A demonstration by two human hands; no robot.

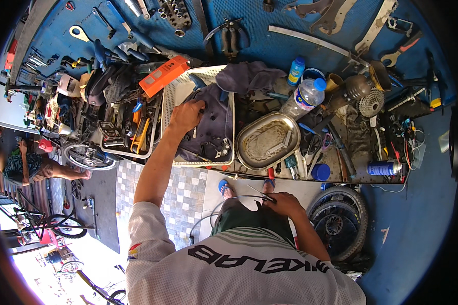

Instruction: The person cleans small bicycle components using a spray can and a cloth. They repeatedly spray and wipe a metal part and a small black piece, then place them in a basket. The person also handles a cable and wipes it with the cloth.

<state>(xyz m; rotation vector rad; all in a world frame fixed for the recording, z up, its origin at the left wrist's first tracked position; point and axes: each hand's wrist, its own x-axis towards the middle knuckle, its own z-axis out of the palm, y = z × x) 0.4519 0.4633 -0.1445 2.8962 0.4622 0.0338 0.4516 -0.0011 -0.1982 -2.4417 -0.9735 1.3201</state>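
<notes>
My left hand is stretched forward over a cream plastic basket, its fingers curled down at the dark grey cloth lying inside. What those fingers hold, if anything, is hidden. Small metal and black parts lie on the cloth near the basket's front edge. Close to my body, my right hand is closed on a thin black cable, which loops out to the left in front of my shorts. A short, thin, pale end sticks up beside those fingers.
Right of the basket sits an oval metal tray, with a clear plastic bottle behind it. An orange box rests by the basket's back left corner. Bicycle wheels stand under the bench at right. A person is at far left.
</notes>
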